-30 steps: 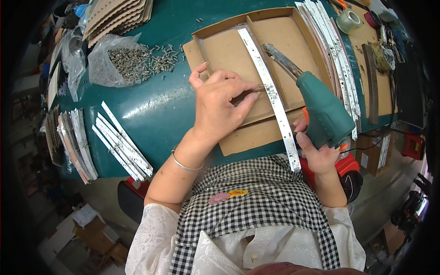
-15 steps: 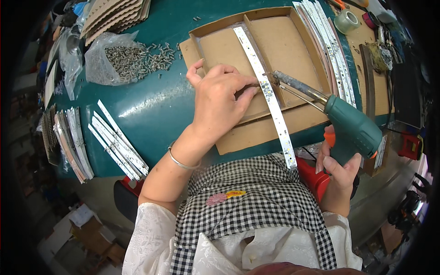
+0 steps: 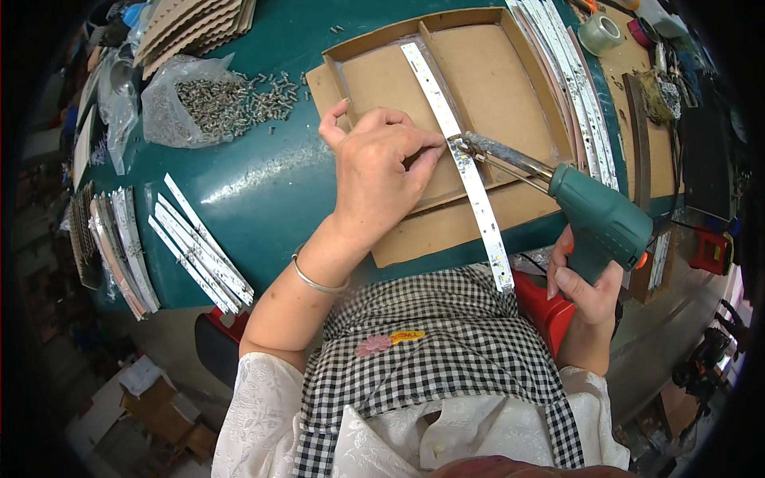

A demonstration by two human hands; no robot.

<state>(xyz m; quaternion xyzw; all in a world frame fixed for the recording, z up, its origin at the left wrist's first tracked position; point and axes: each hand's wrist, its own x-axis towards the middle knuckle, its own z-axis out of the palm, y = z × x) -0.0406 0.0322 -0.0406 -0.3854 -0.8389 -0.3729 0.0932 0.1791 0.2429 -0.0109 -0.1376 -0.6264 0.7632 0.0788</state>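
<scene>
So, one strip point(image 3: 478, 209) lies between the left hand point(image 3: 381, 167), pinched together (can't tell on what), and the right hand point(image 3: 590, 295), wrapped round one gun point(image 3: 603, 210).

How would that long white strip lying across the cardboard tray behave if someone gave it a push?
The white strip would probably slide rather than roll, since it looks flat. It's likely light, being so slim. Its near end juts past the cardboard tray, so pressing down there might tip it.
</scene>
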